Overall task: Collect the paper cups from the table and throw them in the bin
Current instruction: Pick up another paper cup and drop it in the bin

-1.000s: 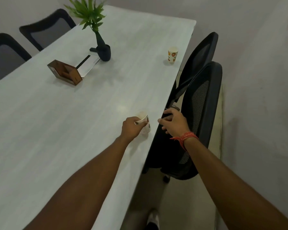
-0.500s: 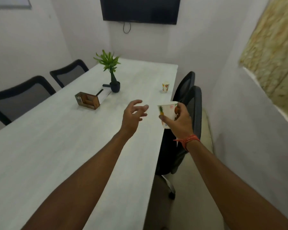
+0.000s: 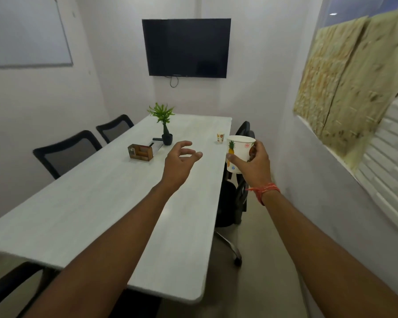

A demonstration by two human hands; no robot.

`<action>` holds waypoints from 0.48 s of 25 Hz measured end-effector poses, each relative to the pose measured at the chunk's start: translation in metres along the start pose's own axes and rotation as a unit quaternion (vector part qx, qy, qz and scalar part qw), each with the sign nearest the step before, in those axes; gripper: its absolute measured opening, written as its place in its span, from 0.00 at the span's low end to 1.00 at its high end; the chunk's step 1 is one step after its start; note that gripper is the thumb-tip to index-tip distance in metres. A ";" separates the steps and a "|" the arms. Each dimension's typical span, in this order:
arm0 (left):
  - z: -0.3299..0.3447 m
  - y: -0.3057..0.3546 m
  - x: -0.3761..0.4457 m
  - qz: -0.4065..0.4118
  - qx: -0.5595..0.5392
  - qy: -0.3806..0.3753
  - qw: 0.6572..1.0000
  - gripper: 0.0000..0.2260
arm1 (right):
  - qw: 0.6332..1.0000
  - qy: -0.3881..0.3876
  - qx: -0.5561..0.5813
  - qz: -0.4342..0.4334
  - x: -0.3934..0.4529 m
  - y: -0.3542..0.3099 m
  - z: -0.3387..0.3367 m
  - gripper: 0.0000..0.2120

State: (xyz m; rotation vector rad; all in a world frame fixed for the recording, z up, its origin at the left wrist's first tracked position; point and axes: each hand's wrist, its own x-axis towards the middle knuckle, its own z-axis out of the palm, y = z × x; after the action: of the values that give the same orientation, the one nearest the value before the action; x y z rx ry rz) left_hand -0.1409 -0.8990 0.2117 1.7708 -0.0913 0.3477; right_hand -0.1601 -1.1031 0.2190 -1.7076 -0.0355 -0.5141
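Observation:
My right hand [image 3: 254, 166] grips a white paper cup [image 3: 239, 150] printed with a pineapple, held upright in the air just off the right edge of the long white table [image 3: 97, 203]. A second, smaller-looking paper cup [image 3: 220, 137] stands on the table near its far right edge. My left hand [image 3: 180, 162] hovers above the table with its fingers spread and nothing in it. No bin is in view.
On the table stand a potted plant [image 3: 164, 125] and a wooden holder [image 3: 140, 152]. Black office chairs sit on the right [image 3: 237, 196] and on the left [image 3: 67, 152]. A dark screen [image 3: 186, 48] hangs on the far wall. A narrow floor strip runs along the right wall.
The cup passed from my left hand to my right and rose off the table. My left hand opened. My view tilted up, so the far wall and screen now show.

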 end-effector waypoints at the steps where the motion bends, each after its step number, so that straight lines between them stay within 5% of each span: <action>1: -0.010 0.005 -0.027 0.004 -0.001 0.008 1.000 0.21 | 1.000 -0.006 0.010 -0.005 -0.024 -0.009 -0.004 0.33; 6: -0.080 0.031 -0.162 -0.005 -0.004 0.084 0.996 0.19 | 0.994 -0.075 0.074 -0.019 -0.141 -0.055 0.008 0.31; 12: -0.232 0.064 -0.310 -0.004 0.034 0.210 0.977 0.16 | 0.971 -0.197 0.126 -0.046 -0.288 -0.137 0.105 0.32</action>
State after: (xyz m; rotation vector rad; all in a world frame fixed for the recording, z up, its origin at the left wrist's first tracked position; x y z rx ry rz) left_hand -0.4942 -0.7288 0.2287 1.7281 0.2311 0.7177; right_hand -0.4277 -0.9004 0.2328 -1.5386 -0.4487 -0.2192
